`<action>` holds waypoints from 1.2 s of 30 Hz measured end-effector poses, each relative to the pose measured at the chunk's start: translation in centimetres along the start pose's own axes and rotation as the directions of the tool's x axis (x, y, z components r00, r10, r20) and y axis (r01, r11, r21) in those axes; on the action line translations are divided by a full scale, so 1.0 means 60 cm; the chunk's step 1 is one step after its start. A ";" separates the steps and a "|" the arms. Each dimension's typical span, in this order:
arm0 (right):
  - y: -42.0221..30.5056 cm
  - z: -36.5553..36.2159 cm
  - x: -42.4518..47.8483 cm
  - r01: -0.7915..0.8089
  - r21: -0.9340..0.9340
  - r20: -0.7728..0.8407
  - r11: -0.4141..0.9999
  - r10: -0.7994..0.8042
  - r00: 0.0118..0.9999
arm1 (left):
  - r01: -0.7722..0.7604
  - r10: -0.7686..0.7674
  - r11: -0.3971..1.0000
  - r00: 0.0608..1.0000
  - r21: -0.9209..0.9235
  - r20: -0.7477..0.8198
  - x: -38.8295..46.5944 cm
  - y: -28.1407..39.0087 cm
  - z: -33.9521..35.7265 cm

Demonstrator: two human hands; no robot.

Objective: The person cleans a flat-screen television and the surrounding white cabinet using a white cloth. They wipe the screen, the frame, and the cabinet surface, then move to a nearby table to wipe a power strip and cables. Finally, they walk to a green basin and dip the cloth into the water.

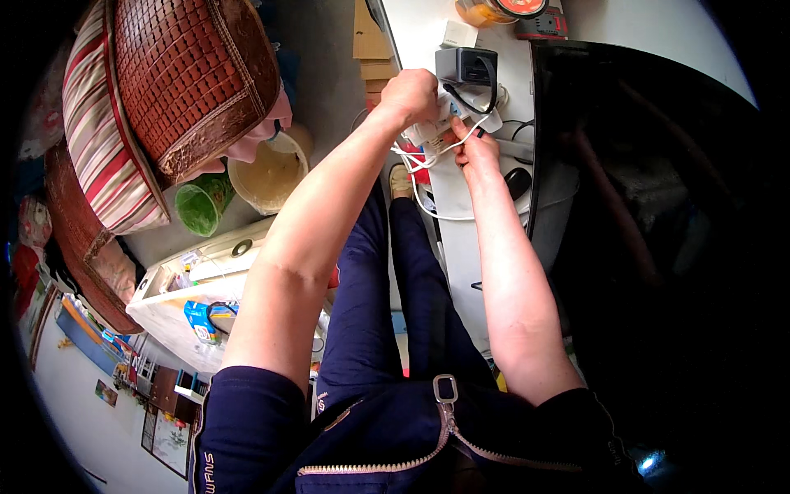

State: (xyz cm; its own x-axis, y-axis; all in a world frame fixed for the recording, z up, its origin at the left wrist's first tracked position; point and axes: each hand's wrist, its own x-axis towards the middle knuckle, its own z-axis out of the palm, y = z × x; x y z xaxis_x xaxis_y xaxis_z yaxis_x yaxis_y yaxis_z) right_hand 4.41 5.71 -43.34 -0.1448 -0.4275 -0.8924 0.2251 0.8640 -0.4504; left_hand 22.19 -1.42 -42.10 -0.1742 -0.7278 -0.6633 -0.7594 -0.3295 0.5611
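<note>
A white power strip (pixel 455 110) with several white cables lies at the narrow white table's far end. My left hand (pixel 412 96) is closed at the strip's left side; its fingertips are hidden, so what it grips cannot be told. My right hand (pixel 475 148) is at the near edge of the strip, its thumb and forefinger against it among white cables (pixel 426 162). A black power adapter (pixel 458 65) with a thick black cable stands just beyond the strip. Behind that is a small white box-shaped charger (pixel 459 34).
A large black television screen (pixel 636 185) borders the table on the right. A jar with an orange-red lid (pixel 521 5) stands at the far end. On the left are a red-brown woven seat cover (pixel 185 68), a green bin (pixel 200 207) and a bucket (pixel 271 176).
</note>
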 end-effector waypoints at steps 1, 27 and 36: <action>0.001 0.000 0.001 0.006 0.000 -0.005 1.000 -0.006 1.000 | -0.001 0.001 1.000 1.000 0.027 0.007 0.002 0.007 0.006; -0.007 0.000 -0.007 0.001 -0.076 0.016 0.997 0.000 1.000 | -0.098 -0.218 0.457 0.951 -0.884 -0.218 -0.097 -0.152 0.052; -0.009 0.001 -0.009 0.011 -0.069 0.027 0.998 -0.009 1.000 | -0.127 -0.093 0.844 0.922 -0.521 -0.375 -0.110 -0.088 0.062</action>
State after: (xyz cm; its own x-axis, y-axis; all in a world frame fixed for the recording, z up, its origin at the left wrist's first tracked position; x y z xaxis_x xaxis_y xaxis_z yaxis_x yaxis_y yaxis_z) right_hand 4.42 5.47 -42.64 -0.1210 -0.4425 -0.8886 0.1562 0.8755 -0.4572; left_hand 25.03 7.35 -42.54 0.1449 -0.8662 -0.4783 -0.2927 -0.4993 0.8155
